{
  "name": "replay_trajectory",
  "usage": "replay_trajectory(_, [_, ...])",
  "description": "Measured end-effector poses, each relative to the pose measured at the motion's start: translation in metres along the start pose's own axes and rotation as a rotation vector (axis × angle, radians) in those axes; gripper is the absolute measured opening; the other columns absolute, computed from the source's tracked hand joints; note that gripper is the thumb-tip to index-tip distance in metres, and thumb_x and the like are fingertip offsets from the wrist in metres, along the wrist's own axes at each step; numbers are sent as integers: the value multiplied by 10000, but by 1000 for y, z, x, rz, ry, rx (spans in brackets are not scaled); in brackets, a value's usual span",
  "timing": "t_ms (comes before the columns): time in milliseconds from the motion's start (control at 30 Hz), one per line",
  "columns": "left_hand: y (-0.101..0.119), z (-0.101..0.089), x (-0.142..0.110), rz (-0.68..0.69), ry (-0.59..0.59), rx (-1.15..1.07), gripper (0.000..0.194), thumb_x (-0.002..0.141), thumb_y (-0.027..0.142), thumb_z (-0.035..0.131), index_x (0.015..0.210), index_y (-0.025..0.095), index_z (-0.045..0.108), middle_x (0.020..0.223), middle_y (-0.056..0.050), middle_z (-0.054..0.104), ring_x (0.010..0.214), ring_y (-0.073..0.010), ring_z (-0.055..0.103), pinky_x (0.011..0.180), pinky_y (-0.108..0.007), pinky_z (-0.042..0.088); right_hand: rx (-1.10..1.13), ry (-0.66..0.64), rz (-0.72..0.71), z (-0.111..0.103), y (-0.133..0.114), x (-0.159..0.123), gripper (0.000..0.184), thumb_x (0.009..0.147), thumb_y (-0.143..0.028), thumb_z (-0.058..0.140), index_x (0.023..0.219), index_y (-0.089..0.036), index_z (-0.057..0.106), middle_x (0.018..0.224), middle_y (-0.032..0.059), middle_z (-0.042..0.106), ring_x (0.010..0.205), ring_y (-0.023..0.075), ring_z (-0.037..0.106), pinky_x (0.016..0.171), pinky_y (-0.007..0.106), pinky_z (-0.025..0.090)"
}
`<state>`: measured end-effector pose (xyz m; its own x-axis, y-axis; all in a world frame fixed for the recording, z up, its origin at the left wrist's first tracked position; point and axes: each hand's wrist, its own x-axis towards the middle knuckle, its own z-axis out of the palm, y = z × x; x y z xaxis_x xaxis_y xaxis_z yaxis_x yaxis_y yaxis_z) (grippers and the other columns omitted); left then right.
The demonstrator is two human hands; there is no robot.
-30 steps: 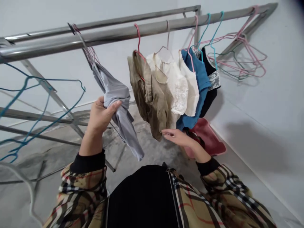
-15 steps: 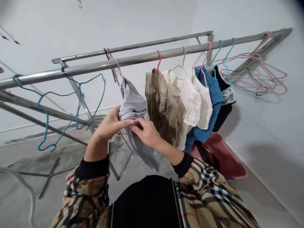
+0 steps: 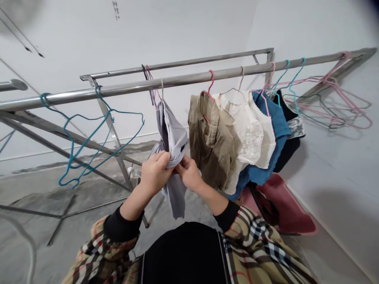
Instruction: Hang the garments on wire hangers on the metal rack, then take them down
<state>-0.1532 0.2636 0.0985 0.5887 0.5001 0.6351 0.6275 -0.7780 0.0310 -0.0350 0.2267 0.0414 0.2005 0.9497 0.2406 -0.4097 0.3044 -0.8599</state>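
A light grey garment [image 3: 176, 136] hangs by a pale hanger [image 3: 162, 90] from the metal rail [image 3: 183, 80]. My left hand [image 3: 155, 169] is closed on its left edge, the fingers curled round the cloth. On the other side, my right hand [image 3: 189, 172] pinches the gathered fabric, its fingertips close to those of the left. Part of the garment dangles below both hands. Just to the right hangs an olive-brown garment [image 3: 207, 146] on a red hanger, apart from my right hand. The lower part of the pale hanger is mostly hidden by cloth.
White lace tops [image 3: 248, 138], a blue garment [image 3: 271, 114] and a black one [image 3: 288, 150] hang farther right. Teal hangers [image 3: 89, 142] hang at left; pink hangers [image 3: 340, 98] at the far right. A red basin [image 3: 293, 209] stands on the floor by the wall.
My right hand has come left from the olive-brown garment to the grey one. Both hands now grip the grey garment, which is turned and bunched up. The view has shifted.
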Motion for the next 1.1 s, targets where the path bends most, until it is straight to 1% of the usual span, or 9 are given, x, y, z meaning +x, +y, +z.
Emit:
replay_trajectory(67, [-3,1,-3,127,95,50,81,859,197,549,794,206,597,746,-8,642,660,-153,577,568,-239,383,91,11,82,2,-2,-1,372,636,-517,757,766,-198,618,677,-4,655,596,158,601,608,324,543])
replay_trajectory(133, [-7,-1,-4,224,148,80,112,867,154,522,828,208,611,750,-6,638,645,-150,556,592,-245,401,156,29,158,3,-5,-2,313,623,-454,768,716,-189,629,646,-8,656,603,159,612,621,325,549])
replay_trajectory(267, [-13,-8,-5,328,134,73,180,872,100,466,868,204,613,738,-9,603,664,-153,550,659,-256,432,288,7,206,4,-11,-7,228,661,-388,725,712,-177,657,663,-6,670,649,160,634,675,328,560])
replay_trajectory(400, [-19,-12,-8,363,96,41,185,883,114,454,954,185,609,772,-25,598,679,-162,552,658,-271,437,319,-19,173,8,-16,-10,331,681,-485,734,790,-178,674,748,5,693,723,168,652,716,334,564])
replay_trajectory(600, [-23,-14,-12,291,-50,-83,200,894,206,498,1061,172,603,855,-45,594,754,-165,585,657,-244,464,208,48,186,19,-28,-12,400,639,-505,784,821,-167,670,788,13,694,742,160,647,710,313,558])
replay_trajectory(733, [-21,-16,-15,196,-136,-43,213,867,159,504,1033,200,631,830,-33,561,727,-155,573,599,-221,441,213,98,171,25,-31,-11,364,634,-457,794,820,-172,665,781,10,694,753,149,639,740,296,543])
replay_trajectory(900, [-22,-12,-19,170,-109,-72,224,835,97,501,945,197,668,848,-50,552,762,-165,568,625,-229,449,204,159,150,28,-29,-6,290,626,-353,798,805,-167,666,727,-10,680,724,123,623,739,255,504])
replay_trajectory(1000, [-23,-11,-20,185,-68,-148,263,844,108,512,1032,195,674,867,-56,545,755,-160,563,633,-236,461,172,192,143,26,-25,-2,223,637,-310,767,756,-159,654,657,-26,651,662,114,597,686,242,478])
replay_trajectory(1100, [-23,-13,-20,185,-71,-198,276,854,146,543,1093,195,672,885,-61,540,759,-162,569,639,-247,478,132,208,126,22,-19,2,161,665,-289,719,697,-158,631,622,-35,622,621,104,561,625,225,442])
